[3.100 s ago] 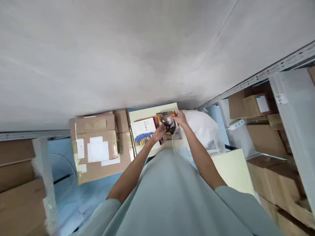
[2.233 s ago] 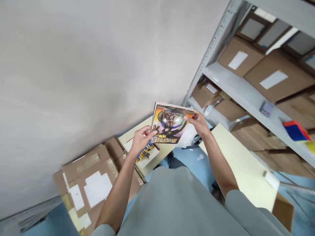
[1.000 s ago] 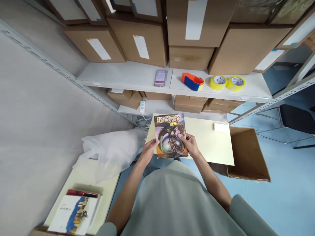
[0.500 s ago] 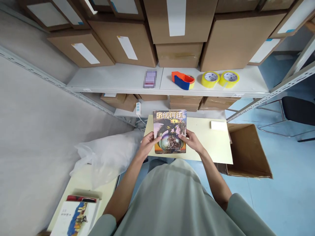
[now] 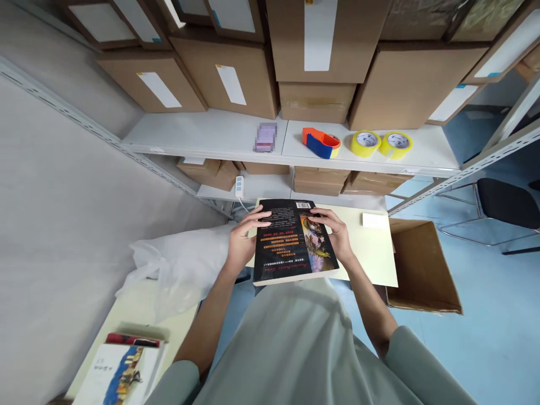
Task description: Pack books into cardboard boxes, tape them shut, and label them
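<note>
Between my two hands is a thick paperback book point(image 5: 282, 242), its black back cover up and the text upside down to me. A barcode shows at its far edge, and the white page edges face my body. My left hand point(image 5: 247, 236) grips the left side, fingers lying over the cover. On the opposite side my right hand point(image 5: 335, 230) holds the far right part, fingers bent over the edge. Both thumbs are hidden. The book is above the near edge of a pale yellow table point(image 5: 367, 256).
A small white box point(image 5: 375, 220) lies on the table. An open carton point(image 5: 426, 264) stands to the right. The shelf ahead carries a tape dispenser point(image 5: 321, 143), yellow tape rolls point(image 5: 365, 143) and cartons point(image 5: 228, 73). At left are a plastic bag point(image 5: 177, 264) and stacked books point(image 5: 113, 371).
The book has been turned over: its colourful front cover faced up before, its black back cover does now. Both hands have shifted to its far part, and it sits closer to my body.
</note>
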### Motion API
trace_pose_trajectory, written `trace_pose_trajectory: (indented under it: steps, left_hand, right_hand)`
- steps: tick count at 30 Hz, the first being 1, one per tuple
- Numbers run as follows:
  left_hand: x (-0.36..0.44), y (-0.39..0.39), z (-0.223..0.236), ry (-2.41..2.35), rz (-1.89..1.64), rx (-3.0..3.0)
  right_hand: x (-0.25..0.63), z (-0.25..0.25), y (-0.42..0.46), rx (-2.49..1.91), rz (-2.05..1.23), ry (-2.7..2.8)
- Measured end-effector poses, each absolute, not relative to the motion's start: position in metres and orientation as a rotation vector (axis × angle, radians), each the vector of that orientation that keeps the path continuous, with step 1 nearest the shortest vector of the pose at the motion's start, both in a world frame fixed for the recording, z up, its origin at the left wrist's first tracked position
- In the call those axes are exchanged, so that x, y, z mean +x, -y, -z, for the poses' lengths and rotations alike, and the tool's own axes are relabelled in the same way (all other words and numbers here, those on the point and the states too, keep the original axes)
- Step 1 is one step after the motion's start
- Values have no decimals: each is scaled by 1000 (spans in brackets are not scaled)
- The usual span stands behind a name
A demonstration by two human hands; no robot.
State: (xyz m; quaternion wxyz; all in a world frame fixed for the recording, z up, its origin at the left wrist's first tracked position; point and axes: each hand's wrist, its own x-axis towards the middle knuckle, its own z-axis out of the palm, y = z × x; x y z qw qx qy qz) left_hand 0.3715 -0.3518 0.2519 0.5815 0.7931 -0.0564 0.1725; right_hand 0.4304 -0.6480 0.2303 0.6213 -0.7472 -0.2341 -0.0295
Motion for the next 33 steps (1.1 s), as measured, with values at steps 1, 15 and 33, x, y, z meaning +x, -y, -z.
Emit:
trace_pose_trajectory:
  steps: [1, 15, 33]
  left_hand:
    - [371, 352, -253, 121, -395, 1851]
    - [367, 349, -237, -115, -114, 1753]
    - [362, 357, -257, -242, 22, 1769]
  right_hand:
    - [430, -231, 647, -1717, 63, 535]
    - [427, -218, 644, -1675, -9, 256]
    - [426, -236, 655, -1674, -221, 222]
